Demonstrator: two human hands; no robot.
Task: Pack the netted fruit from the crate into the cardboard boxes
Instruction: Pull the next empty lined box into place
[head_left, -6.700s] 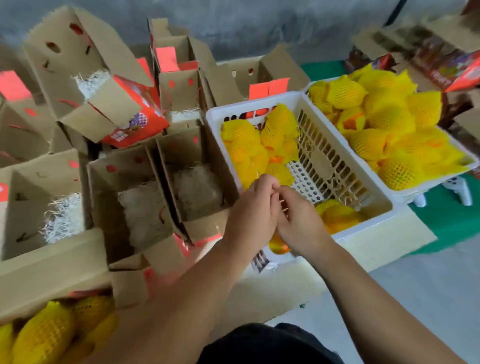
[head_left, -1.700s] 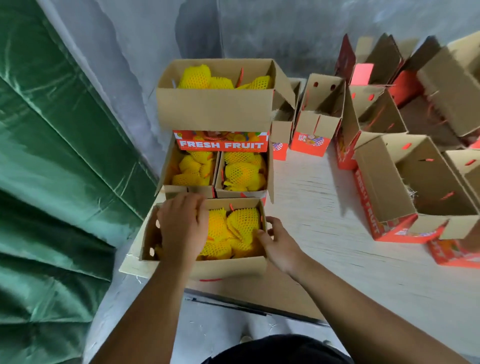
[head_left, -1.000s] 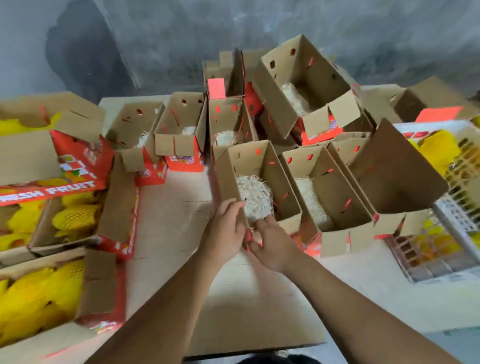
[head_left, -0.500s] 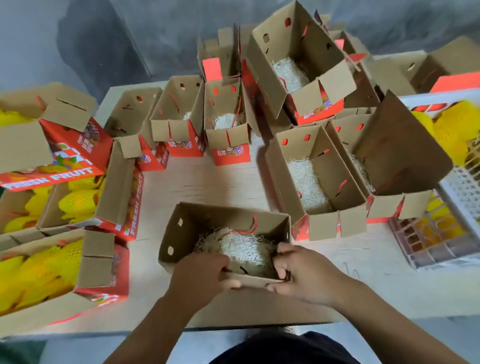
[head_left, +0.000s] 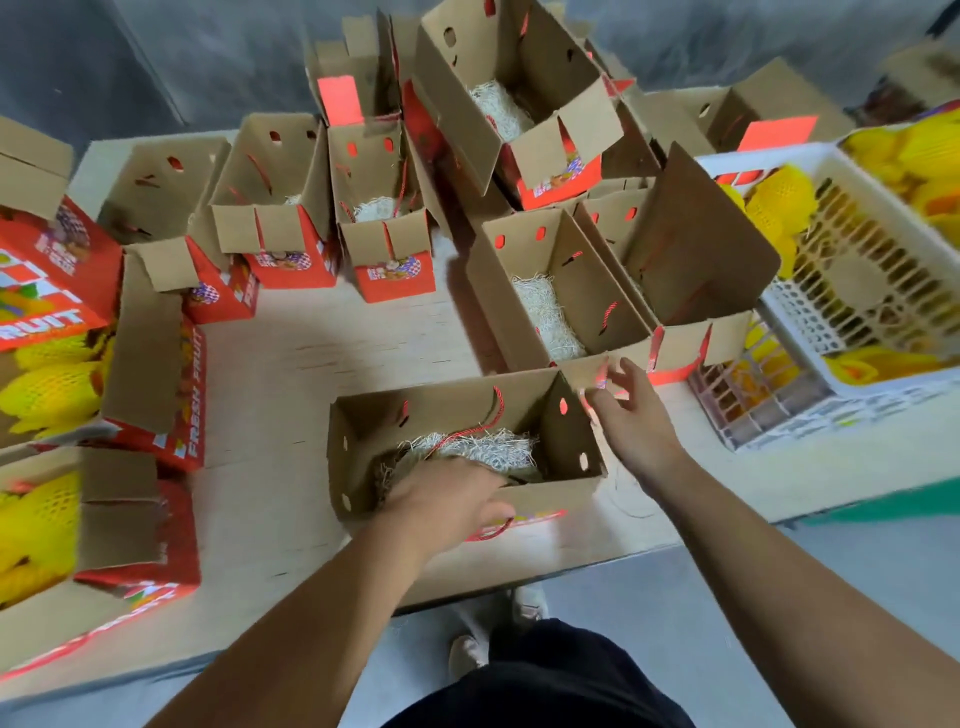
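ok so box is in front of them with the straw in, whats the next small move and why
Probably reach the right hand over to the white crate for a netted fruit: the near box holds only straw, and that hand is open, already on the crate's side.

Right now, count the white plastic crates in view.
2. One crate sits right of the open boxes; the second crate lies just beyond it at the right edge, cut off. Others may be hidden.
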